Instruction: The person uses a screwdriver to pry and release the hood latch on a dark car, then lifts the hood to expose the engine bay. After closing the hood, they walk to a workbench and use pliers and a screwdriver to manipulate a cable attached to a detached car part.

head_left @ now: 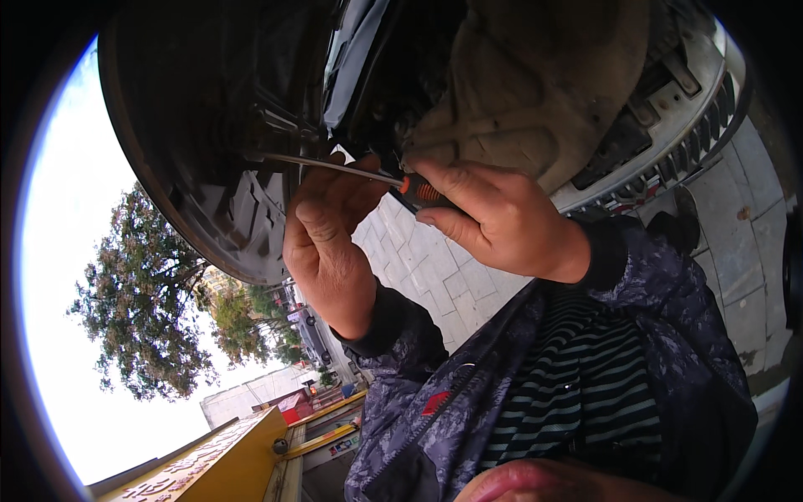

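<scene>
My right hand (pixel 506 213) is closed round the orange and black handle of a screwdriver (pixel 422 189). Its long thin metal shaft points left, crossing in front of the fingers of my left hand (pixel 330 255), and its end lies against or near the dark underside of a raised car hood (pixel 209 100). The left hand is held up close beside the shaft, thumb apart from the fingers and fingers stretched upward. Shadow partly hides those fingertips, so what they touch is unclear. Just above the right hand lies a dusty brownish moulded cover (pixel 535 92) in the car's front.
On the right the car's grille and bumper (pixel 711 125) curve round. Grey paving slabs (pixel 427 268) show below the hands. Further off are a tree (pixel 150 293), a parked car (pixel 314 335) and a yellow signboard (pixel 209 460). My jacket (pixel 401 402) fills the lower part.
</scene>
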Demonstrator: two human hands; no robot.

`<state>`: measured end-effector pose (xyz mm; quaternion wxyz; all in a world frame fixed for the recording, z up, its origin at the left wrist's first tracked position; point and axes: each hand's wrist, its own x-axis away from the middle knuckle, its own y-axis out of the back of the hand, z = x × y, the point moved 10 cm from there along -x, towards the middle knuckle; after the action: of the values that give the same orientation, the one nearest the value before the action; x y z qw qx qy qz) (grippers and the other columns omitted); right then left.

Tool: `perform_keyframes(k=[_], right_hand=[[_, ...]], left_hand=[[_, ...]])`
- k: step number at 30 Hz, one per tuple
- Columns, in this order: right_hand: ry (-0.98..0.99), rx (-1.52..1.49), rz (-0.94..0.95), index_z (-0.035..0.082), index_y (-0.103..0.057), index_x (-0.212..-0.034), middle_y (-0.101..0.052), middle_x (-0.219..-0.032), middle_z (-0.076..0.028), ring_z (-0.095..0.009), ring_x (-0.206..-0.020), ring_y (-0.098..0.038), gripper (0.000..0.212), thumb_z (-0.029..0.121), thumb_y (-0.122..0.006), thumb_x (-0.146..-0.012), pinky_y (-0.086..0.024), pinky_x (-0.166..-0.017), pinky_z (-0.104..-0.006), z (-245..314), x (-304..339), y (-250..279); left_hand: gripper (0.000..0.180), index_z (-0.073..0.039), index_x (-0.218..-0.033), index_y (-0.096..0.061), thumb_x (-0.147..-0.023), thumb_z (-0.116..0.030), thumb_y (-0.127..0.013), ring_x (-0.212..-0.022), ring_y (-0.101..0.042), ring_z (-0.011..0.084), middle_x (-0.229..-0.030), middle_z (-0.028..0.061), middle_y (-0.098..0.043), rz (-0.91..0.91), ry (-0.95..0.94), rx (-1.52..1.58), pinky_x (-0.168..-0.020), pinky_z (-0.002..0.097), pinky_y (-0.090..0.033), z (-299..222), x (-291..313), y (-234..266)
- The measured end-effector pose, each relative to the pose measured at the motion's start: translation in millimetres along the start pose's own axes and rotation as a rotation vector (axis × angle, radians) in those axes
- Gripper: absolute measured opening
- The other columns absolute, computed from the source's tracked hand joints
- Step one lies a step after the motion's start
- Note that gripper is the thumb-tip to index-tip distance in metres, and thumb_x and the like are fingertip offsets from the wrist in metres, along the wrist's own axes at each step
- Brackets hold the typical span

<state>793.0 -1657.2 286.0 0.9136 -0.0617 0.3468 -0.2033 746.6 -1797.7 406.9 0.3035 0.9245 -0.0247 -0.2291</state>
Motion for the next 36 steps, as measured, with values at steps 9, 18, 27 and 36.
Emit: perform_keyframes(k=[9,18,27,36], right_hand=[[-0.093,-0.079,0.155,-0.006,-0.059,-0.134,-0.073,-0.102,-0.019,-0.031,-0.085,-0.073,0.05,0.01,-0.078,-0.091,-0.058,-0.074,-0.0354,-8,12,-3],[-0.081,-0.131,0.165,-0.008,-0.059,-0.133,-0.073,-0.103,-0.019,-0.027,-0.087,-0.074,0.046,0.009,-0.076,-0.094,-0.059,-0.074,-0.0328,-10,10,-7],[-0.229,-0.454,0.257,-0.003,-0.059,-0.136,-0.073,-0.098,-0.012,-0.02,-0.083,-0.072,0.046,0.017,-0.074,-0.097,-0.056,-0.072,-0.0301,-29,9,-19],[-0.552,-0.879,0.367,-0.004,-0.058,-0.138,-0.067,-0.087,-0.011,-0.015,-0.072,-0.065,0.047,0.018,-0.072,-0.099,-0.052,-0.063,-0.0302,-52,21,-41]], left_hand=[[0.085,-0.014,-0.15,-0.045,-0.077,-0.024,-0.087,-0.148,-0.036,0.0395,-0.151,0.0154,-0.046,-0.21,-0.966,-1.05,-0.123,0.0612,-0.031,-98,-37,58],[0.062,-0.011,-0.153,-0.047,-0.097,-0.025,-0.07,-0.151,-0.038,0.0379,-0.163,0.0168,-0.04,-0.014,-0.62,-0.852,-0.12,0.0502,-0.037,-81,-60,56],[0.063,-0.005,-0.157,-0.041,-0.102,-0.025,-0.064,-0.151,-0.037,0.037,-0.164,0.0189,-0.038,0.039,-0.529,-0.914,-0.12,0.0464,-0.034,-72,-61,64],[0.055,-0.009,-0.149,-0.052,-0.097,-0.011,-0.068,-0.15,-0.038,0.0377,-0.162,0.0186,-0.04,-0.062,-0.656,-0.789,-0.116,0.0483,-0.044,-85,-57,55]])
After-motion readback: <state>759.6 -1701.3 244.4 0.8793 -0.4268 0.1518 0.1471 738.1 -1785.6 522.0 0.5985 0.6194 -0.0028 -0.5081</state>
